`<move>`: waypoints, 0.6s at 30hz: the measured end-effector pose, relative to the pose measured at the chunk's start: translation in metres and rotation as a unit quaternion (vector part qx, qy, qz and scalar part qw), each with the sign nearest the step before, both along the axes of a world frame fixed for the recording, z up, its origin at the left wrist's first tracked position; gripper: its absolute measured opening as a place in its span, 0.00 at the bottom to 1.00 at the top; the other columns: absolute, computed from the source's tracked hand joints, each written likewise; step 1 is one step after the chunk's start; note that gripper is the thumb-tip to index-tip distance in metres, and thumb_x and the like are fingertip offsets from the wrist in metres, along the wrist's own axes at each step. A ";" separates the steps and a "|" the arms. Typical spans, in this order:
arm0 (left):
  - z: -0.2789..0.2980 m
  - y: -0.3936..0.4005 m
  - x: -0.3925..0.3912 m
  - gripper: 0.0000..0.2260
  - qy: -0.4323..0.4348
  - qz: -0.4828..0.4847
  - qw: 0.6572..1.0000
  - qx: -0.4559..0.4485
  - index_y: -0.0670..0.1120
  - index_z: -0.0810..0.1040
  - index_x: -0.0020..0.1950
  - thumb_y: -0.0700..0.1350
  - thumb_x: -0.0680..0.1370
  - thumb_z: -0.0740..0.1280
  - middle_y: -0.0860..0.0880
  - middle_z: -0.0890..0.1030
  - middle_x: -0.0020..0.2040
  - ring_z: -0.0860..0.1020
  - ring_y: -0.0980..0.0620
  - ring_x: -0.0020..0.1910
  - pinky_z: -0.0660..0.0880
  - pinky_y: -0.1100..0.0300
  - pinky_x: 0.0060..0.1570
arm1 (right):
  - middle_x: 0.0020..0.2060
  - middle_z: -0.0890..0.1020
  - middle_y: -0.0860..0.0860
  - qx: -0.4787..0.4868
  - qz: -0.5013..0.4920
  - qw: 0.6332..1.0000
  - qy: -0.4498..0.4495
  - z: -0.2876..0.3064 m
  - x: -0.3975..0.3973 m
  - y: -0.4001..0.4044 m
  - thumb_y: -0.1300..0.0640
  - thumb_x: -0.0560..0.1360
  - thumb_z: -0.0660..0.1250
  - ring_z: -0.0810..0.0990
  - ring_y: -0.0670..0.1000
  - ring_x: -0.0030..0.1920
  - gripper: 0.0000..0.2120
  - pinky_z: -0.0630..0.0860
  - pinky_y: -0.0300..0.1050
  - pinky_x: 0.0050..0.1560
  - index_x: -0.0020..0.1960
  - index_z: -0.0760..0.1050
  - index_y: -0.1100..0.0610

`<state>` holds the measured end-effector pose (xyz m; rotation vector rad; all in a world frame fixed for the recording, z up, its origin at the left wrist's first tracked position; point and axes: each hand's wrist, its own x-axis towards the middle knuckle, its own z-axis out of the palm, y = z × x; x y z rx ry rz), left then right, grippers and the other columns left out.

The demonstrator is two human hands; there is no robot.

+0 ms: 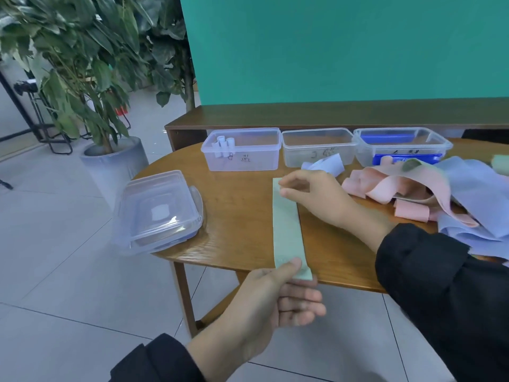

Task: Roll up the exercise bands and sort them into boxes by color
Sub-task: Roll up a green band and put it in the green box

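Pink bands point(407, 186) heaped right, stacked lids point(158, 212) left

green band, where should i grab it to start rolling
Take the green band at its near end, which overhangs the table edge where the left hand pinches it. Come from below and in front: it lies flat and straight.

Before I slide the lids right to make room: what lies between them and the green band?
Head view: only bare wooden table lies between the stacked lids and the green band.
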<state>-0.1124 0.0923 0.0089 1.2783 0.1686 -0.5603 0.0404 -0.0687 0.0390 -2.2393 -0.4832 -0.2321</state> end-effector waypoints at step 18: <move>-0.018 0.036 -0.029 0.20 -0.178 0.060 0.969 0.159 0.39 0.81 0.53 0.56 0.75 0.72 0.41 0.85 0.44 0.86 0.42 0.42 0.84 0.46 0.44 | 0.52 0.84 0.39 -0.020 0.105 0.993 -0.055 -0.043 -0.128 -0.026 0.43 0.71 0.76 0.82 0.43 0.56 0.15 0.76 0.41 0.57 0.54 0.82 0.48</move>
